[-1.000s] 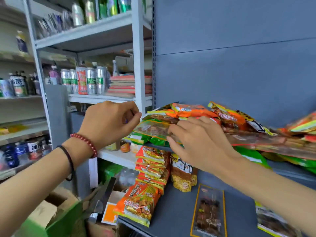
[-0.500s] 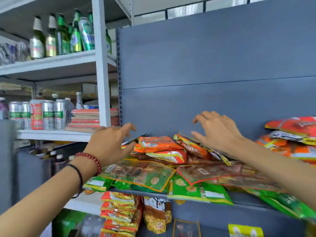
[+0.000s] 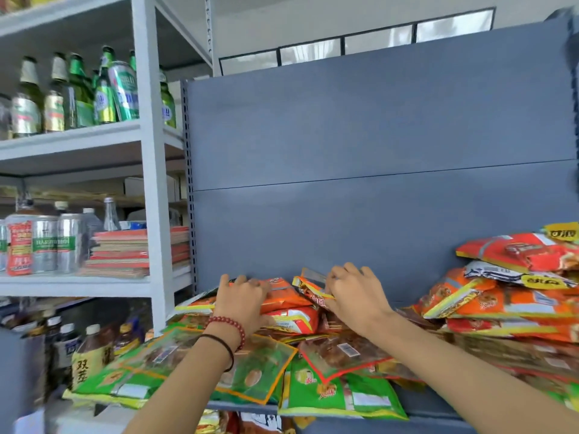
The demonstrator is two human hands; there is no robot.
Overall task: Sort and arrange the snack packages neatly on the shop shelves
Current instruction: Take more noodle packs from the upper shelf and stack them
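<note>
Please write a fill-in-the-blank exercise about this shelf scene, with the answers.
1. The bead bracelet is on the ___ wrist.
2. The packet under the left hand is ___.
3. The green bottles stand on the shelf ___ the cans.
4. The right hand pinches a snack bag by its ___ edge.
Answers: left, orange, above, yellow.

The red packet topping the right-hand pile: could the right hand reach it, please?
Probably yes: the red packet lies uncovered, nothing stands between it and the right hand, though it pinches an orange packet.
</note>
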